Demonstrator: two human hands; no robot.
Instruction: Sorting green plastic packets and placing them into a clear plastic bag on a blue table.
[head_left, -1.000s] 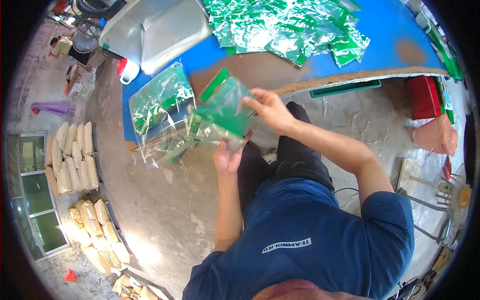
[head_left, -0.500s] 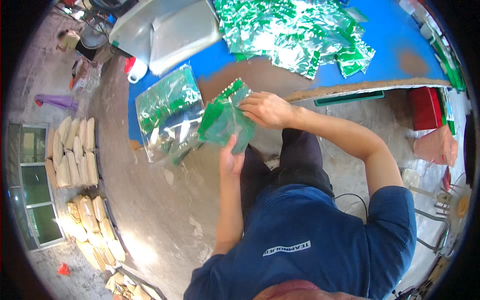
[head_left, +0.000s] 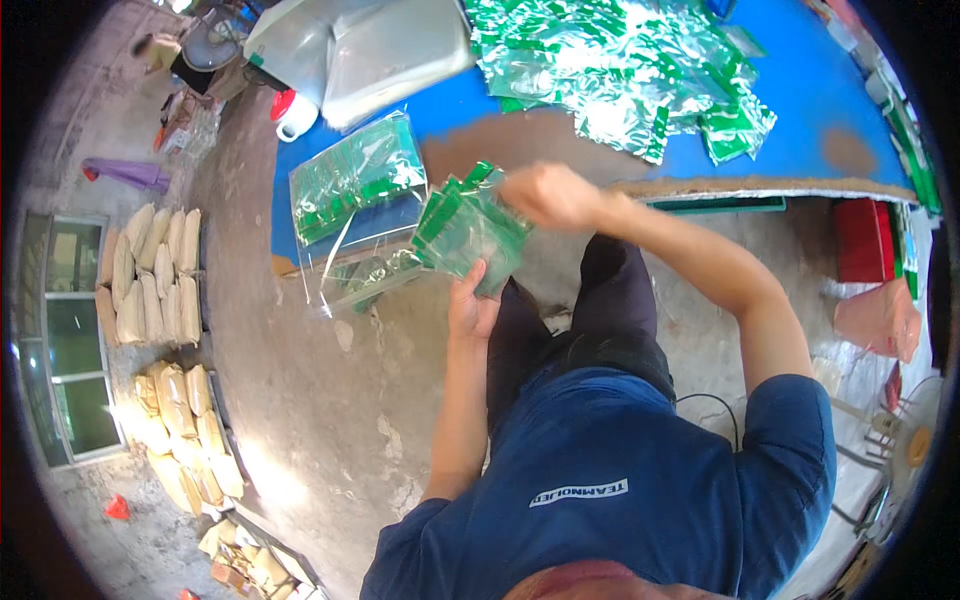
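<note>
A fanned bunch of small green and clear plastic bags (head_left: 468, 240) is gripped from below by my left hand (head_left: 474, 303), its thumb over the lower edge. My right hand (head_left: 552, 196) is by the upper right corner of the bunch. Motion smears its fingers, so I cannot see whether it pinches a bag. Left of the bunch, a large clear plastic bag (head_left: 345, 232) lies at the table's corner with rows of similar green bags inside, its loose end hanging past the edge. Farther off, a shiny heap of green and clear bags (head_left: 620, 75) covers part of the blue table (head_left: 800, 85).
Clear plastic sheets (head_left: 395, 65) lie at the table's back left, beside a white mug (head_left: 297, 122) with a red top. Under the table at right stand a red box (head_left: 863, 240) and a pink bin (head_left: 878, 315). Brown sacks (head_left: 155, 275) are stacked at far left.
My right hand has moved up and slightly right, away from the bunch's face. The bags in my left hand are fanned wider. The whole view has shifted a little.
</note>
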